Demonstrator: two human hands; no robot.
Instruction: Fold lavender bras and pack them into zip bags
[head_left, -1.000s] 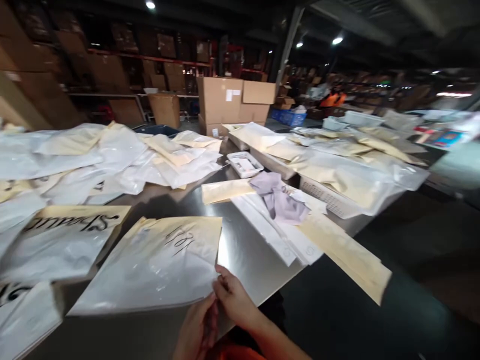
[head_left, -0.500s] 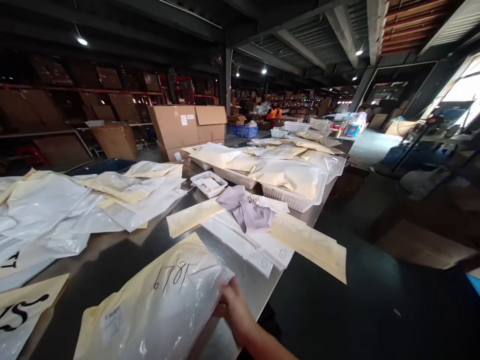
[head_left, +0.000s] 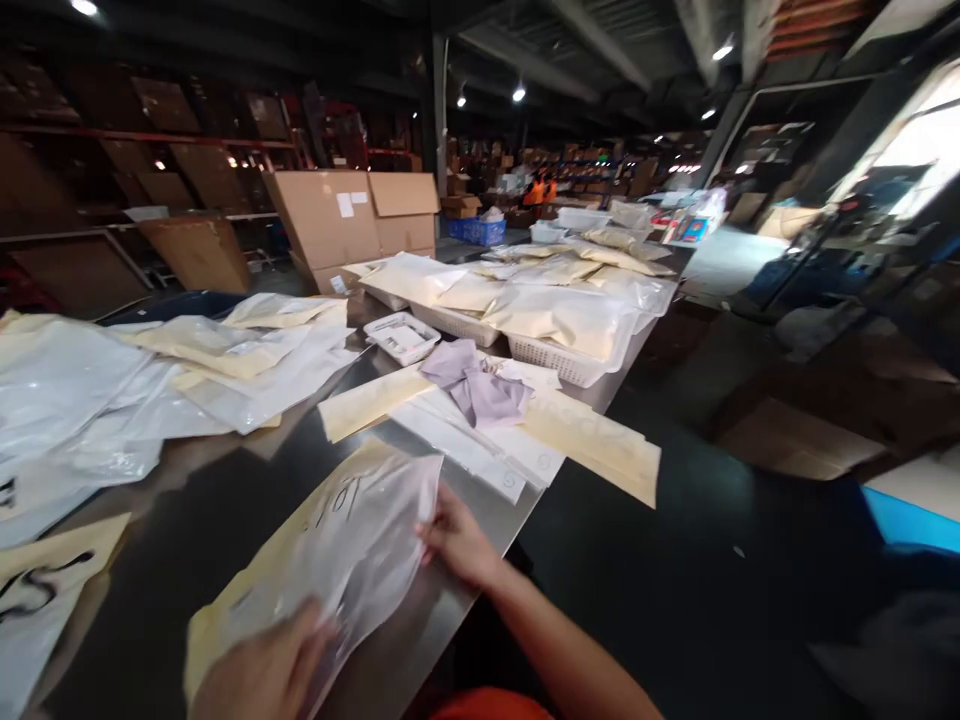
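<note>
A clear plastic bag (head_left: 367, 540) with cream paper inside and handwritten marks on it lies tilted over the near part of the metal table. My right hand (head_left: 457, 540) pinches its right edge. My left hand (head_left: 262, 660), blurred by motion, is at the bag's lower front edge; whether its fingers grip is unclear. Beyond the bag, a folded lilac garment (head_left: 480, 385) rests on flat white packets (head_left: 450, 435) and cream paper strips (head_left: 592, 440).
Bagged packages (head_left: 202, 370) pile up on the left. White perforated baskets (head_left: 555, 360) filled with more packages line the far table, beside a small white basket (head_left: 401, 338). Large cardboard boxes (head_left: 330, 225) stand behind. The table's right edge drops to a dark floor.
My left hand has come into view at the bag's lower edge. The bag's right side is now raised and more bent, still in my right hand. The view has tilted downward slightly.
</note>
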